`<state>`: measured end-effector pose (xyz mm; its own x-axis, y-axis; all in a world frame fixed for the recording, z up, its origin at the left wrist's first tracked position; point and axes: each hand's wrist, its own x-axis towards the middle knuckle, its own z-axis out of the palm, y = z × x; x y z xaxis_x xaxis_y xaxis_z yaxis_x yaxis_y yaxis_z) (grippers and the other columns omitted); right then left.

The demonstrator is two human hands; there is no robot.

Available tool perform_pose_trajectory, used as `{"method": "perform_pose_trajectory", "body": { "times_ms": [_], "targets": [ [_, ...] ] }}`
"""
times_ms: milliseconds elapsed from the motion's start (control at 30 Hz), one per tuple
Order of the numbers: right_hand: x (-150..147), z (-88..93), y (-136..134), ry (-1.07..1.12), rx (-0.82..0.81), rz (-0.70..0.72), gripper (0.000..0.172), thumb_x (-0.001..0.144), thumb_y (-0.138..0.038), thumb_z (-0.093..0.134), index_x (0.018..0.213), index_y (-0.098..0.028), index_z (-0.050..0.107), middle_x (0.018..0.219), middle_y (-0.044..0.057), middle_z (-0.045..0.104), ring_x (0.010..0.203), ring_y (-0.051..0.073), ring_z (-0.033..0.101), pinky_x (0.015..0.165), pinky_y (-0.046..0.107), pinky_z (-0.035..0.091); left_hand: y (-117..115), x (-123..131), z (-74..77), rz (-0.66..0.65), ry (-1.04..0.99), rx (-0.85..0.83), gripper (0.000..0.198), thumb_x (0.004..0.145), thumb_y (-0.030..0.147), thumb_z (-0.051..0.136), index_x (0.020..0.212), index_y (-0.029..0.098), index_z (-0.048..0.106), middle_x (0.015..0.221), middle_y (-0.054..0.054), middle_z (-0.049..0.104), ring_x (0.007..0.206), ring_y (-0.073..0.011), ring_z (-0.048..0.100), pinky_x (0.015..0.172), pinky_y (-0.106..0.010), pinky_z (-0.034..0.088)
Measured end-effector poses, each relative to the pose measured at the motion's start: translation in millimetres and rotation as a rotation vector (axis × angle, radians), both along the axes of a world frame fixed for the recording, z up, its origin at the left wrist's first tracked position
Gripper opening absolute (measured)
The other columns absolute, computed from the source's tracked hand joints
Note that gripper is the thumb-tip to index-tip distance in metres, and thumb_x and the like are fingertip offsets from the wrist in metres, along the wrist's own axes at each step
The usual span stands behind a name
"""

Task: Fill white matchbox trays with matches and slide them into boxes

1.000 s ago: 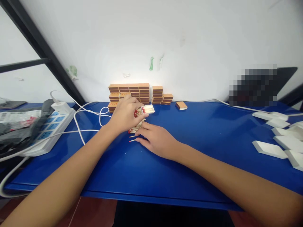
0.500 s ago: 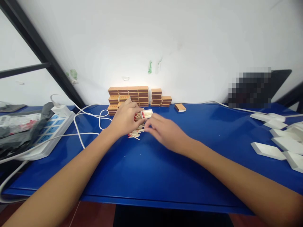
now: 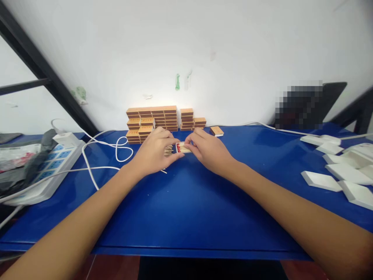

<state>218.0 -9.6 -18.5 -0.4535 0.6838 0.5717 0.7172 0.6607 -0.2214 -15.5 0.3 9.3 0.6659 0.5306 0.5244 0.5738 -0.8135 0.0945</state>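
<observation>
A: What are the hands doing?

B: Both meet near the middle of the blue table (image 3: 186, 210), toward its back edge. The left hand (image 3: 153, 153) and the right hand (image 3: 210, 151) each pinch an end of a small open tray (image 3: 183, 147), a white card drawer with red-tipped matches lying in it. The fingers are curled round it, not slack.

A: And loose matches?

B: A heap of thin pale sticks (image 3: 167, 151) lies under the left hand, one or two poking out toward the front edge.

A: Behind that?

B: Orange-brown boxes (image 3: 153, 118), flat card bricks, stacked like a wall along the back edge. One single box (image 3: 217, 131) lies apart to the right of the stack.

A: The sides?

B: At the left edge, a white plastic power strip (image 3: 43, 171) with blue sockets and smooth white cables (image 3: 100, 155) looping across the table. At the right edge, glossy white slanted blocks (image 3: 335, 171); I cannot tell what they are made of.
</observation>
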Motion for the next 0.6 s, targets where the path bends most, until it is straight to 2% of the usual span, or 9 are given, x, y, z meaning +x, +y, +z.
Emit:
{"method": "perform_pose_trajectory", "body": {
  "times_ms": [167, 267, 333, 400, 467, 600],
  "targets": [
    [-1, -0.9, -3, 0.101, -0.034, 0.086, 0.012, 0.108, -0.021, 0.056, 0.105, -0.018, 0.067, 0.102, 0.006, 0.063, 0.081, 0.018, 0.058, 0.074, 0.031, 0.043, 5, -2, -1.4, 0.044, 0.014, -0.003, 0.034, 0.095, 0.048, 0.077, 0.111, 0.018, 0.080, 0.100, -0.010, 0.073, 0.098, -0.0279, 0.060, 0.091, -0.045, 0.050],
    [-16, -1.6, -17, 0.202, -0.077, 0.109, 0.010, 0.105, -0.021, 0.060, 0.100, -0.019, 0.068, 0.097, 0.004, 0.063, 0.078, 0.016, 0.057, 0.073, 0.030, 0.043, 10, -7, -0.9, 0.103, 0.021, 0.039, 0.031, 0.096, 0.043, 0.074, 0.111, 0.017, 0.080, 0.099, -0.011, 0.073, 0.099, -0.0294, 0.059, 0.093, -0.047, 0.049],
    [-30, -2.8, -30, 0.228, -0.161, 0.122, 0.007, 0.100, -0.018, 0.066, 0.094, -0.019, 0.069, 0.094, 0.002, 0.062, 0.077, 0.015, 0.057, 0.072, 0.030, 0.042, 12, -10, 0.6, 0.148, 0.017, 0.055, 0.030, 0.096, 0.041, 0.073, 0.112, 0.017, 0.080, 0.099, -0.011, 0.072, 0.101, -0.0303, 0.059, 0.093, -0.047, 0.049],
    [-45, -4.4, -41, 0.205, -0.275, 0.146, 0.002, 0.097, -0.020, 0.071, 0.095, -0.019, 0.070, 0.100, 0.003, 0.065, 0.080, 0.015, 0.060, 0.073, 0.030, 0.044, 13, -12, 2.3, 0.180, 0.015, 0.058, 0.030, 0.096, 0.041, 0.073, 0.112, 0.016, 0.080, 0.098, -0.011, 0.072, 0.101, -0.0302, 0.059, 0.092, -0.047, 0.049],
    [-55, -5.8, -48, 0.160, -0.355, 0.165, 0.004, 0.097, -0.023, 0.073, 0.099, -0.019, 0.072, 0.108, 0.005, 0.067, 0.087, 0.017, 0.063, 0.075, 0.032, 0.045, 14, -13, 3.3, 0.196, 0.015, 0.058, 0.032, 0.095, 0.044, 0.075, 0.110, 0.016, 0.080, 0.097, -0.010, 0.071, 0.100, -0.0299, 0.058, 0.090, -0.046, 0.048],
    [-62, -7.5, -47, 0.108, -0.408, 0.195, 0.004, 0.100, -0.019, 0.069, 0.100, -0.019, 0.073, 0.112, 0.006, 0.068, 0.093, 0.019, 0.065, 0.078, 0.033, 0.046, 13, -12, 2.1, 0.190, 0.007, 0.053, 0.031, 0.095, 0.044, 0.076, 0.109, 0.017, 0.080, 0.097, -0.010, 0.071, 0.101, -0.0300, 0.057, 0.092, -0.047, 0.049]
  ]
}}
